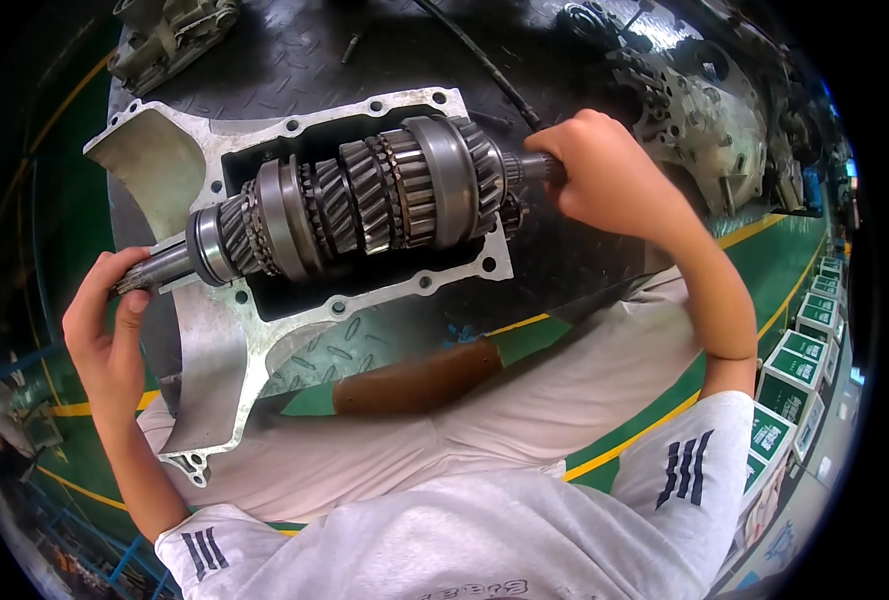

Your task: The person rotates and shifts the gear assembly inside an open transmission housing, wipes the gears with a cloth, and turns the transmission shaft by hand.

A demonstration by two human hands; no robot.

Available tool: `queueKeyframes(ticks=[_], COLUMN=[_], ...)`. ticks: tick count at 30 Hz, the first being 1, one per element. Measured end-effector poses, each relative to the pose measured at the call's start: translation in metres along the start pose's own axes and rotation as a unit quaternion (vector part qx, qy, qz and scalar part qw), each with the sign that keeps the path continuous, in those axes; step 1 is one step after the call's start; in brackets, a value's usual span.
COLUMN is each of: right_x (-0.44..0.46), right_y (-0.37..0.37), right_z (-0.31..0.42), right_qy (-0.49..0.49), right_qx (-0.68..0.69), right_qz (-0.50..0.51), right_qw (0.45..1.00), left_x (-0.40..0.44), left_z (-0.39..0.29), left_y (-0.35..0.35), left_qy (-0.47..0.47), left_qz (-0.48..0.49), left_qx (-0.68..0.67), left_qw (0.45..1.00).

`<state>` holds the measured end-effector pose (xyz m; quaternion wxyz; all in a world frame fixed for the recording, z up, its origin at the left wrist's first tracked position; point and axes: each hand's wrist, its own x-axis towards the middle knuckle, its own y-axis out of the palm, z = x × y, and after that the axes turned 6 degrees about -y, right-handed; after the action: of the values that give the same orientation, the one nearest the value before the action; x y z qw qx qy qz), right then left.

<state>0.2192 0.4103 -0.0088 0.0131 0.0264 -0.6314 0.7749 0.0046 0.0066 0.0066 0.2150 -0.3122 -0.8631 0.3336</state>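
A steel gear shaft (355, 200) with several helical gears and rings lies lengthwise over an open metal housing (405, 294). My left hand (110, 320) grips the splined left end of the shaft between thumb and fingers. At the other end, my right hand (600, 175) is closed around the narrower splined tip. The housing has a bolt-hole flange and a flared bell at its left. Whether the shaft touches the housing's seats cannot be made out. Part of a smaller gear (512, 214) shows beside the shaft's right end.
Beneath the housing is a dark tread-plate table (405, 60). A dark rod (480, 60) lies behind the shaft. Metal castings stand at the back left (170, 40) and back right (710, 120). Green-and-white boxes (795, 360) line the floor at the right.
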Motion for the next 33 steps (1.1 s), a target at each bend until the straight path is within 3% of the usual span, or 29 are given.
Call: queueKeyframes(ticks=[2,4,6,8,14,18,20,21,22,24,26,27,30,32,33], right_x=[0.012,0.016,0.005,-0.014,-0.015,-0.009,-0.005,-0.001,0.006,0.024,0.011,0.012,0.0,-0.002,-0.002], right_y=[-0.014,-0.02,-0.011,0.007,0.038,0.033,0.017,0.007,-0.004,-0.029,-0.027,-0.023,-0.024,-0.028,-0.024], right_z=[-0.002,0.003,0.008,0.019,0.012,0.004,0.005,0.004,0.001,-0.008,-0.024,-0.037,-0.044,-0.04,-0.038], right_qy=[0.05,0.076,0.056,0.008,-0.038,-0.052,-0.018,-0.017,-0.019,0.012,-0.034,-0.083,-0.046,-0.031,-0.033], right_qx=[0.126,0.143,0.124,0.011,-0.094,-0.091,-0.061,-0.063,0.04,0.185,0.481,0.553,0.674,0.696,0.761], right_qz=[0.169,0.221,0.076,-0.078,-0.194,-0.159,-0.006,-0.007,0.079,0.282,0.166,0.164,0.049,0.045,0.036], right_qw=[0.976,0.962,0.988,0.997,0.976,0.982,0.998,0.998,0.996,0.941,0.86,0.812,0.736,0.716,0.647], left_x=[0.0,-0.001,-0.002,-0.001,-0.002,-0.003,-0.004,-0.004,-0.004,-0.004,-0.002,-0.001,0.001,0.001,0.0], left_z=[0.0,0.003,0.009,0.01,0.011,0.013,0.013,0.013,0.014,0.016,0.01,0.007,0.001,0.003,0.004], left_y=[0.0,-0.001,-0.004,-0.005,-0.005,-0.005,-0.007,-0.007,-0.008,-0.007,-0.001,0.002,0.006,0.004,0.004], left_qy=[-0.009,-0.019,-0.041,-0.039,-0.047,-0.047,-0.055,-0.062,-0.058,-0.069,-0.054,-0.049,-0.035,-0.036,-0.046], left_qz=[0.006,0.01,0.031,0.031,0.031,0.028,0.027,0.027,0.026,0.024,0.011,-0.002,0.016,0.028,0.026], left_qx=[-0.015,-0.029,-0.044,-0.037,-0.043,-0.05,-0.046,-0.043,-0.044,-0.025,-0.043,-0.058,-0.103,-0.09,-0.091], left_qw=[1.0,0.999,0.998,0.998,0.997,0.997,0.997,0.997,0.997,0.997,0.998,0.997,0.994,0.995,0.994])
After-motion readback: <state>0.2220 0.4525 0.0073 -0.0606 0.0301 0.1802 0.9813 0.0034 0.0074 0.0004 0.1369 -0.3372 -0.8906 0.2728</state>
